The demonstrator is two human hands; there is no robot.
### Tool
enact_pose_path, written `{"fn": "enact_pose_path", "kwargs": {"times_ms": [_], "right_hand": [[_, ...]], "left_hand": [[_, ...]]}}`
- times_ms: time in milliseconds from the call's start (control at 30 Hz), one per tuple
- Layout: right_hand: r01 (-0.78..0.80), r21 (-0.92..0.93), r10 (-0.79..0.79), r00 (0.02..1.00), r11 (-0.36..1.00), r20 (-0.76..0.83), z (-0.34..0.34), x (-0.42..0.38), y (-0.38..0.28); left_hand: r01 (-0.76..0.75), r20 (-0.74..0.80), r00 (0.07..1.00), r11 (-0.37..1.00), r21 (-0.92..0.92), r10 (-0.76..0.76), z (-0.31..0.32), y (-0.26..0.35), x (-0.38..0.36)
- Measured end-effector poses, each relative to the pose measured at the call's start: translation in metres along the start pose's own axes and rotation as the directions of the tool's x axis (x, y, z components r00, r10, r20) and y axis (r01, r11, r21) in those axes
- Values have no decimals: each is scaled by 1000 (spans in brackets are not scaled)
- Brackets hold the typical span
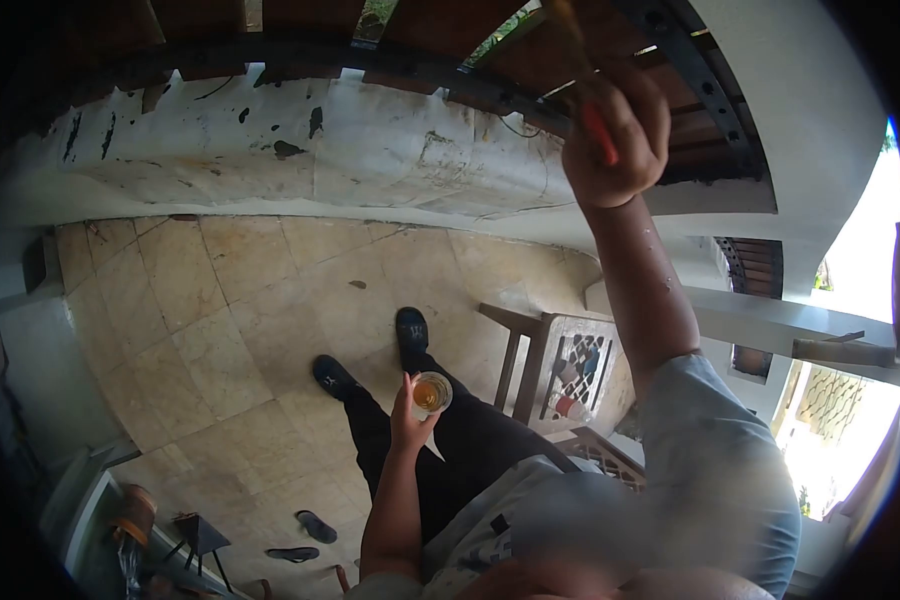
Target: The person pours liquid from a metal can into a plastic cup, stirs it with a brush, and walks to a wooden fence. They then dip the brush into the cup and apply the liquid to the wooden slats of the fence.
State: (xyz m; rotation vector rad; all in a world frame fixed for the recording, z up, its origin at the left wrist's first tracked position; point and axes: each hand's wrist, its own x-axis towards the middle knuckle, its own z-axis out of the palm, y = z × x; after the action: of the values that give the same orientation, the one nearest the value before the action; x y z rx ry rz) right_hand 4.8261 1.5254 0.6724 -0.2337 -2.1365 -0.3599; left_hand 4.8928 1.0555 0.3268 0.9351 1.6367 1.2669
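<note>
My left hand (pixel 407 428) is wrapped round a clear cup (pixel 444 381) with amber liquid in it, held in front of my legs. Raised high at the upper right, my right hand (pixel 625 150) grips a red-handled paintbrush (pixel 598 130). Its blurred, brownish upper end points up and overlaps the dark wooden slats (pixel 540 60). A black metal frame (pixel 705 85) curves along the slats close to the right hand.
Below the slats runs a stained white ledge (pixel 370 150) with dark spots. On the tiled floor (pixel 250 290), a wooden chair (pixel 535 360) stands to the right, a bottle (pixel 570 407) on it. Loose slippers (pixel 315 526) and a small dark stool (pixel 201 535) are at the lower left.
</note>
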Motion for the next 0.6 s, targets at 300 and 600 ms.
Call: {"fn": "enact_pose_path", "kwargs": {"times_ms": [300, 600], "right_hand": [[-89, 40, 82, 984, 995, 158, 38, -53, -19], [-251, 33, 240, 950, 967, 202, 19, -35, -36]], "left_hand": [[33, 94, 995, 999, 8, -34, -32, 8, -13], [24, 118, 993, 999, 43, -29, -50, 5, -29]]}}
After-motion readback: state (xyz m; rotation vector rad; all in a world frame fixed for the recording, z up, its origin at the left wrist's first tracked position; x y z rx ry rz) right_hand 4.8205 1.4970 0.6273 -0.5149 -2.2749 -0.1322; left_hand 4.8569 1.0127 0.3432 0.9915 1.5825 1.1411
